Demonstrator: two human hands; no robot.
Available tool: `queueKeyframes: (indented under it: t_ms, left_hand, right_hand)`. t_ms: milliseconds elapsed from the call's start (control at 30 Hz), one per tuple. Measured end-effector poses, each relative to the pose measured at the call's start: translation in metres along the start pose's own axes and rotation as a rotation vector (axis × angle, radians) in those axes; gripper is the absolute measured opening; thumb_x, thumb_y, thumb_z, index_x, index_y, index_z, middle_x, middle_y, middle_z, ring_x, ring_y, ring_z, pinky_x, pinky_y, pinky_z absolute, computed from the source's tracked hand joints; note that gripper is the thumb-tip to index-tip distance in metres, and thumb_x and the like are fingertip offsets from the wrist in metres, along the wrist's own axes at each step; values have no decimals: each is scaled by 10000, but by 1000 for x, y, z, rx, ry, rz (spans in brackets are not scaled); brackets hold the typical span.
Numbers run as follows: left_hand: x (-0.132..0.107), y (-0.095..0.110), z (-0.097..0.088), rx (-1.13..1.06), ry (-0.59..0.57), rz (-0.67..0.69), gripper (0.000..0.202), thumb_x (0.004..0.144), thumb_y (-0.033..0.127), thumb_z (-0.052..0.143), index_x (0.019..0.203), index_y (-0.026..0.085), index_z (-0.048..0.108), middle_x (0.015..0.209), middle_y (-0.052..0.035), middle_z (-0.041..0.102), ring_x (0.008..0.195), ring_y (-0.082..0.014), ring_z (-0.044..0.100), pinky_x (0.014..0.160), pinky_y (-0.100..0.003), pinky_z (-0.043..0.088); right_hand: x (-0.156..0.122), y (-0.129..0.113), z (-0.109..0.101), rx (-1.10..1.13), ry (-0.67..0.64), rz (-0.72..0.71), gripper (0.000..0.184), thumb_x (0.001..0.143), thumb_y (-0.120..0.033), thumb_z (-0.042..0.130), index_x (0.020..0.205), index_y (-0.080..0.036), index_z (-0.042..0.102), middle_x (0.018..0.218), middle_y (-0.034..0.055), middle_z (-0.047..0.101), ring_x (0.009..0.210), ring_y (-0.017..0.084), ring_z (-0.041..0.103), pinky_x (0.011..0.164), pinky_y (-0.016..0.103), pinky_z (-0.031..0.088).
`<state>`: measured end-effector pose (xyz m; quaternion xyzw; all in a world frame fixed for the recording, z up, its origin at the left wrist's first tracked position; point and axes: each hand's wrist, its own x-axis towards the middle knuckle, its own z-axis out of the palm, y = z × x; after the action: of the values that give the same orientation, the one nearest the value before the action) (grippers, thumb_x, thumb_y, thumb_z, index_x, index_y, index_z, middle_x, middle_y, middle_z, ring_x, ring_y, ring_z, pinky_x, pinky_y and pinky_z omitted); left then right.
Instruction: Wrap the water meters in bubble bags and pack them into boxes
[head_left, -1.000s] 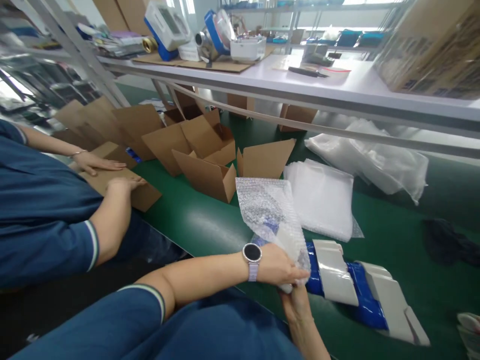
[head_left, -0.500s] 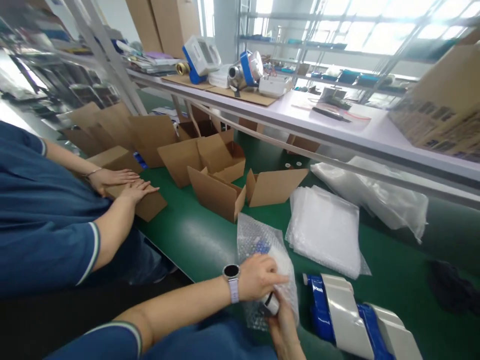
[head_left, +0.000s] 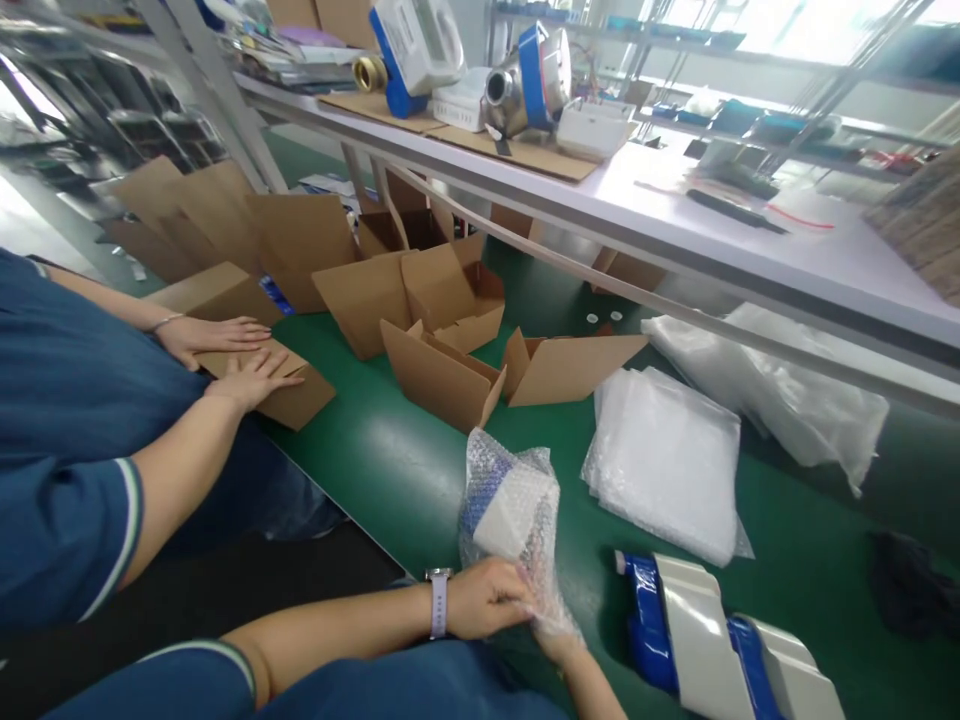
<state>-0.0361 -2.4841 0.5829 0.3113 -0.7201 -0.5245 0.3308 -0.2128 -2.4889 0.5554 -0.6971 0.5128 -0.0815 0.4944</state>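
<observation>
Bubble wrap [head_left: 544,580] hides most of the white-and-blue item [head_left: 514,515] inside it.

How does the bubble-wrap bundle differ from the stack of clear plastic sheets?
The bubble-wrap bundle is bunched around a white block, gripped by the left hand and right hand; the stack of clear plastic sheets lies flat and untouched on the green mat. The bundle is lumpy and dimpled, with blue showing through; the stack looks smoother and squarer. Both are translucent plastic.
</observation>
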Motion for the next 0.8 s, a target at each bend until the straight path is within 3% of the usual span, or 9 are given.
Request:
queueKeyframes:
  t_ms: [133,200,267,333,433,467,533,667,800]
  left_hand:
    - [-26,-32,-5,115,-149,-164,230,842,309,526,796,195,720,726,-26,701,718,-142,627,700,-220,465]
    - [-48,-49,-12,131,-234,-219,185,799,297,577,711,201,709,697,-13,692,720,-145,621,720,-230,458]
    - [-64,-63,-22,31,-231,-335,164,767,329,621,711,192,693,735,-10,693,738,-143,621,733,-231,459]
    - [-66,-72,-32,-71,-12,-500,212,750,378,642,813,177,672,822,-20,684,782,-144,613,745,-234,463]
    - [-40,-84,-44,-133,436,-671,494,701,383,690,1122,159,560,1065,-75,620,961,-189,574,862,-307,449]
    - [-28,-87,-46,-143,496,-701,623,667,375,721,1207,160,499,1145,-97,580,1031,-212,548,913,-339,428]
    - [-7,-91,-48,-138,478,-745,812,589,374,779,1287,162,423,1233,-127,515,1122,-255,499,982,-385,383]
    - [8,-76,-44,8,396,-767,920,534,479,791,1301,146,408,1245,-155,474,1152,-291,481,1001,-399,374]
    - [8,-26,-53,200,197,-687,928,574,556,740,1345,177,390,1196,-140,533,994,-281,595,892,-379,455]
  right_hand:
    - [-49,4,-36,283,-332,226,594,756,-611,536,1137,-164,623,1146,129,636,1128,295,544,1053,449,330]
    - [-51,8,-46,473,-172,334,604,722,-632,573,1078,-148,635,1056,132,673,1057,289,590,1007,427,385]
    - [-33,11,-42,614,137,444,655,671,-626,636,1117,-148,591,1093,129,659,1101,282,567,1021,416,366]
    - [-6,12,-25,757,307,535,747,615,-593,701,1197,-160,522,1162,122,628,1141,272,543,1023,410,360]
    - [32,10,6,1001,365,584,801,621,-569,709,1279,-208,431,1206,92,604,1085,249,582,919,381,455]
    - [40,9,14,1056,381,586,805,629,-560,710,1299,-235,405,1229,76,590,1079,240,586,880,365,479]
    - [50,6,23,1146,389,579,790,652,-554,701,1320,-282,377,1261,46,570,1100,233,571,837,351,503]
    - [50,3,22,1362,374,487,730,697,-510,681,1319,-240,411,1133,32,649,1132,232,550,893,355,483]
    - [37,14,15,1509,327,502,780,682,-457,690,1342,-165,394,988,57,700,986,270,629,890,433,488]
